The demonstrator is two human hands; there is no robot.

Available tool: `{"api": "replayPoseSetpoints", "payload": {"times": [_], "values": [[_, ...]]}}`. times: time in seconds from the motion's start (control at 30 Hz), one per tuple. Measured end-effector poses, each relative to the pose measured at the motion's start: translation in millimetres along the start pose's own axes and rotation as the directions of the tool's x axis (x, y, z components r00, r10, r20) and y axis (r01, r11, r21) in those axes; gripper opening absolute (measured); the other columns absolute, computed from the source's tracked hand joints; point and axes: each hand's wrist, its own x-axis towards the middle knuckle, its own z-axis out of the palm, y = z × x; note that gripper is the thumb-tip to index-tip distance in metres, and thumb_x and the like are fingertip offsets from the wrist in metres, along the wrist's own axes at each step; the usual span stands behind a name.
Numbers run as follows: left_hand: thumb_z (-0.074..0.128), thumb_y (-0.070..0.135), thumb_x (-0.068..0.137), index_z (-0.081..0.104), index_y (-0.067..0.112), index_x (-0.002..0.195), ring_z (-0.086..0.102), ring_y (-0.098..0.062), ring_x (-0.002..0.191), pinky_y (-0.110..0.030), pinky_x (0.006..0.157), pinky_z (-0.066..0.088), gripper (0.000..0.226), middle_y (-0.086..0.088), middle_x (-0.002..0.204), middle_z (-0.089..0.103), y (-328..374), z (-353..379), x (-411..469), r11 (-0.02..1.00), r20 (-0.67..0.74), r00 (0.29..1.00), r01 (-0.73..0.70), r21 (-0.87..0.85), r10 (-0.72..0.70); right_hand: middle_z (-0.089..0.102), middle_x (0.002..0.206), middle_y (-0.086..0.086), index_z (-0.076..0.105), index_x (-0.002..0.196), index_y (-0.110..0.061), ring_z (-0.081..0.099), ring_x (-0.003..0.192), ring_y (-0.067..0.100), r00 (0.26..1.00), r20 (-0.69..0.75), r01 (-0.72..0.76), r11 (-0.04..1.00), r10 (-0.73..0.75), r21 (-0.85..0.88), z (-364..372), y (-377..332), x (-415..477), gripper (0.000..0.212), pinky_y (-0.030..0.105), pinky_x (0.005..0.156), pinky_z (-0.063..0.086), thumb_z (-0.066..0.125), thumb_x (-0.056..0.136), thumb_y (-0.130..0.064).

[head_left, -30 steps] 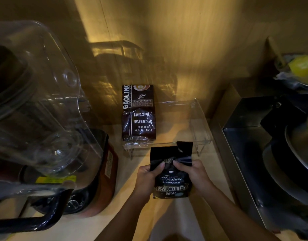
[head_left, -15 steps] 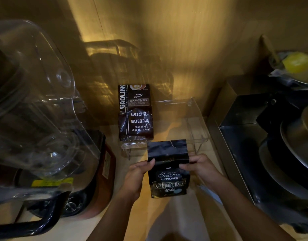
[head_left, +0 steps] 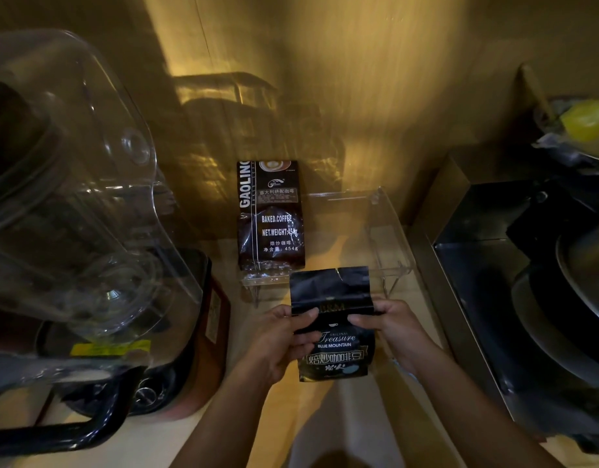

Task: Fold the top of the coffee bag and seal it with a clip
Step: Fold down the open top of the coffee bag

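A black coffee bag (head_left: 335, 346) with "Treasure Blue Mountain" print stands upright on the wooden counter in front of me. My left hand (head_left: 280, 339) grips its left edge with the thumb pressed on the front. My right hand (head_left: 387, 327) grips its right edge the same way, thumb on the front. The bag's flat top part (head_left: 328, 287) rises above my thumbs, with a small tear at its upper edge. No clip is visible in the head view.
A brown "Gaolin" coffee bag (head_left: 271, 214) stands on a clear acrylic stand (head_left: 386, 238) behind. A large blender with a clear jar (head_left: 75, 204) fills the left. A steel sink (head_left: 514, 282) with pans lies at the right. The wall is close behind.
The bag's top, bent and crumpled a second ago, now stands flat and straight. Both hands have shifted out to the bag's side edges, thumbs on the front.
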Motion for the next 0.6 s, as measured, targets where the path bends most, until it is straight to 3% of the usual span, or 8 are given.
{"api": "replayPoseSetpoints", "payload": {"times": [0.07, 0.17, 0.27, 0.4, 0.5, 0.6], "values": [[0.072, 0.003, 0.072, 0.062, 0.008, 0.091, 0.059, -0.006, 0.042, -0.017, 0.037, 0.045, 0.022, 0.001, 0.055, 0.068, -0.5, 4.2, -2.3, 0.996, 0.031, 0.999, -0.008, 0.088, 0.005, 0.075, 0.083, 0.006, 0.071, 0.084, -0.012, 0.07, 0.08, 0.023, 1.0, 0.022, 0.009, 1.0, -0.009, -0.002, 6.7, 3.2, -2.9, 0.028, 0.03, 0.066, 0.053, 0.076, 0.06, 0.002], [0.072, -0.006, 0.069, 0.065, 0.009, 0.083, 0.06, -0.007, 0.041, -0.019, 0.04, 0.051, 0.022, 0.001, 0.048, 0.068, -7.1, 16.0, -3.0, 0.988, -0.017, 0.998, -0.062, 0.145, 0.065, 0.075, 0.074, 0.002, 0.071, 0.078, -0.013, 0.07, 0.074, 0.021, 1.0, -0.028, 0.01, 1.0, -0.011, -0.019, 19.7, 11.7, -4.9, 0.032, 0.026, 0.061, 0.054, 0.077, 0.055, 0.008], [0.07, -0.007, 0.07, 0.066, 0.006, 0.078, 0.064, -0.012, 0.044, -0.02, 0.042, 0.054, 0.016, -0.003, 0.052, 0.071, -10.5, 18.6, -3.6, 0.99, -0.055, 0.992, -0.105, 0.091, 0.11, 0.076, 0.071, 0.002, 0.072, 0.079, -0.009, 0.07, 0.07, 0.02, 0.998, -0.056, 0.008, 0.999, -0.005, 0.049, 24.8, 11.1, -8.9, 0.026, 0.021, 0.054, 0.054, 0.077, 0.058, 0.005], [0.063, 0.014, 0.083, 0.062, 0.004, 0.097, 0.072, -0.026, 0.069, -0.027, 0.054, 0.059, 0.018, -0.016, 0.078, 0.075, -7.9, 12.7, -4.0, 0.997, -0.025, 1.0, -0.006, -0.083, 0.004, 0.075, 0.081, 0.013, 0.069, 0.091, -0.003, 0.071, 0.075, 0.027, 0.999, 0.01, -0.042, 0.972, 0.041, 0.229, 20.1, 6.6, -12.1, 0.027, 0.026, 0.056, 0.054, 0.072, 0.07, -0.021], [0.053, 0.019, 0.09, 0.052, 0.002, 0.103, 0.072, -0.031, 0.07, -0.03, 0.052, 0.059, 0.021, -0.023, 0.078, 0.073, -5.1, 11.1, -3.2, 0.981, -0.054, 0.995, 0.068, -0.181, -0.079, 0.072, 0.094, 0.021, 0.067, 0.098, -0.001, 0.067, 0.089, 0.036, 0.994, 0.016, -0.104, 0.928, 0.105, 0.358, 17.0, 7.5, -9.0, 0.035, 0.032, 0.064, 0.056, 0.063, 0.081, -0.032], [0.051, 0.015, 0.09, 0.053, 0.001, 0.102, 0.072, -0.029, 0.069, -0.03, 0.056, 0.06, 0.019, -0.023, 0.079, 0.073, -3.4, 12.6, -3.4, 0.989, -0.034, 0.998, 0.041, -0.145, -0.046, 0.071, 0.098, 0.021, 0.066, 0.1, 0.0, 0.067, 0.091, 0.035, 0.996, 0.046, -0.09, 0.931, 0.079, 0.352, 14.9, 3.0, -9.0, 0.034, 0.032, 0.066, 0.056, 0.062, 0.081, -0.029]]}}
